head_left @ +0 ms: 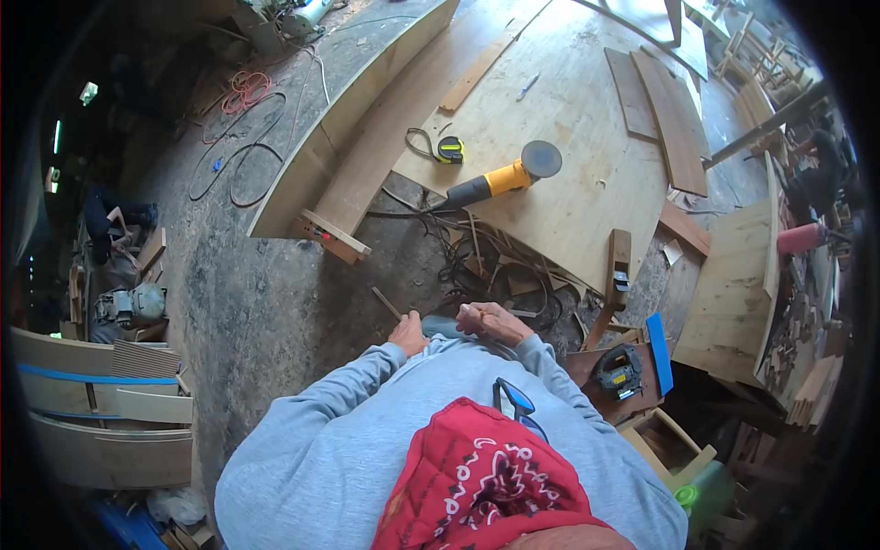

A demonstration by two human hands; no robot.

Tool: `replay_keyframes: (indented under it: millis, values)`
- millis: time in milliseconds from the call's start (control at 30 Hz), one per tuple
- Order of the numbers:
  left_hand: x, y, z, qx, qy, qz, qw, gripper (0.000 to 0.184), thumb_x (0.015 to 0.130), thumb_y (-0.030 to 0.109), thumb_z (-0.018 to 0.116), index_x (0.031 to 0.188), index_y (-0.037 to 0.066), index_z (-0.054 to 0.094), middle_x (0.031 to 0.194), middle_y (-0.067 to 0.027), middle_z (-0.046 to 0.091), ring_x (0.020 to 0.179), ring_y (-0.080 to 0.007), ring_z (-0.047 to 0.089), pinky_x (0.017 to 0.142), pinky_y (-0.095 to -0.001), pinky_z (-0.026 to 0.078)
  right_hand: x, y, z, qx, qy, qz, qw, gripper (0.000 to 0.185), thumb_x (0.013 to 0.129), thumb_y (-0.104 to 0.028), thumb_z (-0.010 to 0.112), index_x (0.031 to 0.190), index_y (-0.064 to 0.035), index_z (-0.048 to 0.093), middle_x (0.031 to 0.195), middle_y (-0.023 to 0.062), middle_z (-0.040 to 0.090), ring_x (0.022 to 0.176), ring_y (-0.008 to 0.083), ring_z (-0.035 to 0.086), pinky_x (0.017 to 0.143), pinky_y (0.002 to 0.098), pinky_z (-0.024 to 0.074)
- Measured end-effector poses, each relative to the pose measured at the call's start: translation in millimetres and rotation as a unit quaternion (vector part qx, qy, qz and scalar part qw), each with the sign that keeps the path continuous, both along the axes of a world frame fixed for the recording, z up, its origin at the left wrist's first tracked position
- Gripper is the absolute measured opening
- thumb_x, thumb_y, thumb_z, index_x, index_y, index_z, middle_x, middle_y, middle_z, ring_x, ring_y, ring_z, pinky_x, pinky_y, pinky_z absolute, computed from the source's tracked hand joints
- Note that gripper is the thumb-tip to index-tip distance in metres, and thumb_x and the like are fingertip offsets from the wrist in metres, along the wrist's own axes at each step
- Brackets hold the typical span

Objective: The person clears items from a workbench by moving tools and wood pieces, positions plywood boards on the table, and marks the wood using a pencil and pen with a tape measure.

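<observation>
Close to my waist, my left hand (409,334) is closed on a thin flat strip (386,302) that sticks out up and to the left. My right hand (495,323) is beside it at the hem of the grey shirt, its fingers curled together; what they hold, if anything, is too small to make out. Beyond my hands a yellow and black grinder (495,182) lies on the plywood sheet (568,220). A tape measure (449,150) with a strap is to its left.
A wooden hand plane (619,269) stands at the sheet's right edge. Lower right is a jigsaw (621,370) by a blue strip (659,354). Cables and offcuts tangle below the sheet. A long curved panel (344,119) runs along the left. Another person (110,223) is at far left.
</observation>
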State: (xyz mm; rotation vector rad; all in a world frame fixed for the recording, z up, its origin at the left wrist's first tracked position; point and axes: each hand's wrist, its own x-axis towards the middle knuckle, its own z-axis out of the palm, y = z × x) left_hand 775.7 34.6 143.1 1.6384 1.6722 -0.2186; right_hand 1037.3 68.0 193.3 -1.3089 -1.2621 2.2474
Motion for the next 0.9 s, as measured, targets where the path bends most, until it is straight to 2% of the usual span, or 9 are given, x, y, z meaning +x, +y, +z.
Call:
replay_keyframes:
  millis: [33,133,333,433,567,667,700,767,900]
  values:
    - [2.7,4.1,-2.9,-0.077,0.031,-0.004,0.997,0.067,0.080,0.035,0.071,0.126,0.002,0.035,0.130,-0.0311,0.046,0.116,-0.0509,0.054,0.097,-0.0527,0.047,-3.2,0.9,-3.4,0.007,0.007,-0.004,1.000,0.054,0.099,-0.054,0.045,0.109,-0.0049,0.063,0.101,0.0051,0.070,0.089,0.0159,0.062,0.077,0.0310,0.0493]
    - [4.1,9.5,-35.3,-0.085,0.058,0.043,0.994,0.061,0.083,0.038,0.067,0.126,0.005,0.038,0.129,-0.0314,0.046,0.116,-0.0521,0.054,0.097,-0.0554,0.046,-11.3,4.2,-8.8,-0.026,0.005,-0.026,0.999,0.053,0.099,-0.054,0.046,0.107,-0.0043,0.064,0.099,0.0044,0.070,0.085,0.0146,0.062,0.075,0.0297,0.0493]
    - [-44.6,41.6,-5.9,-0.156,-0.076,-0.196,0.965,0.065,0.084,0.050,0.062,0.128,0.003,0.054,0.124,-0.0278,0.059,0.114,-0.0446,0.058,0.098,-0.0474,0.047,9.0,8.6,-28.8,-0.034,-0.013,-0.093,0.995,0.048,0.097,-0.048,0.056,0.110,-0.0018,0.064,0.099,0.0057,0.070,0.088,0.0132,0.064,0.073,0.0268,0.0500]
    - [-60.3,57.9,16.3,-0.135,-0.103,-0.183,0.968,0.065,0.081,0.047,0.065,0.130,0.006,0.058,0.118,-0.0242,0.065,0.109,-0.0389,0.063,0.095,-0.0432,0.050,26.4,9.5,-7.5,-0.012,-0.019,-0.171,0.985,0.040,0.094,-0.038,0.065,0.103,0.0001,0.067,0.091,0.0052,0.070,0.082,0.0112,0.064,0.061,0.0257,0.0474]
    - [-53.5,72.6,4.2,-0.018,-0.067,-0.190,0.979,0.050,0.076,0.035,0.069,0.117,0.006,0.066,0.107,-0.0200,0.069,0.101,-0.0370,0.065,0.089,-0.0435,0.051,52.7,27.5,11.8,0.034,-0.117,-0.183,0.975,0.032,0.090,-0.028,0.071,0.104,0.0001,0.066,0.092,0.0055,0.069,0.083,0.0124,0.066,0.074,0.0250,0.0525]
    - [-44.7,105.2,6.9,0.021,-0.137,-0.236,0.962,0.044,0.071,0.026,0.070,0.111,0.007,0.069,0.101,-0.0184,0.069,0.098,-0.0370,0.065,0.089,-0.0440,0.052,64.0,32.1,-2.1,0.040,-0.068,-0.334,0.939,0.032,0.089,-0.029,0.072,0.102,0.0000,0.066,0.092,0.0053,0.069,0.083,0.0125,0.066,0.077,0.0243,0.0526]
    - [-37.8,126.5,23.7,-0.015,-0.122,-0.265,0.956,0.044,0.070,0.023,0.069,0.112,0.008,0.069,0.104,-0.0189,0.069,0.101,-0.0374,0.064,0.091,-0.0435,0.051,64.0,34.2,3.7,0.071,-0.116,-0.339,0.931,0.043,0.091,-0.046,0.067,0.104,-0.0051,0.066,0.095,0.0066,0.071,0.083,0.0139,0.066,0.075,0.0284,0.0522]
    - [-33.1,167.7,25.7,-0.043,-0.166,-0.272,0.947,0.045,0.069,0.018,0.068,0.113,0.008,0.069,0.107,-0.0196,0.069,0.102,-0.0377,0.065,0.090,-0.0435,0.052,68.8,36.4,8.4,0.026,-0.116,-0.393,0.912,0.046,0.093,-0.050,0.063,0.107,-0.0056,0.064,0.097,0.0081,0.071,0.084,0.0161,0.067,0.075,0.0300,0.0530]
    - [5.5,241.2,56.9,0.087,-0.174,-0.233,0.953,0.038,0.072,0.026,0.072,0.104,0.007,0.069,0.102,-0.0200,0.066,0.100,-0.0378,0.063,0.086,-0.0447,0.051,90.3,20.8,8.1,-0.001,-0.147,-0.449,0.881,0.049,0.095,-0.053,0.057,0.109,-0.0059,0.062,0.099,0.0092,0.071,0.087,0.0195,0.070,0.076,0.0324,0.0543]
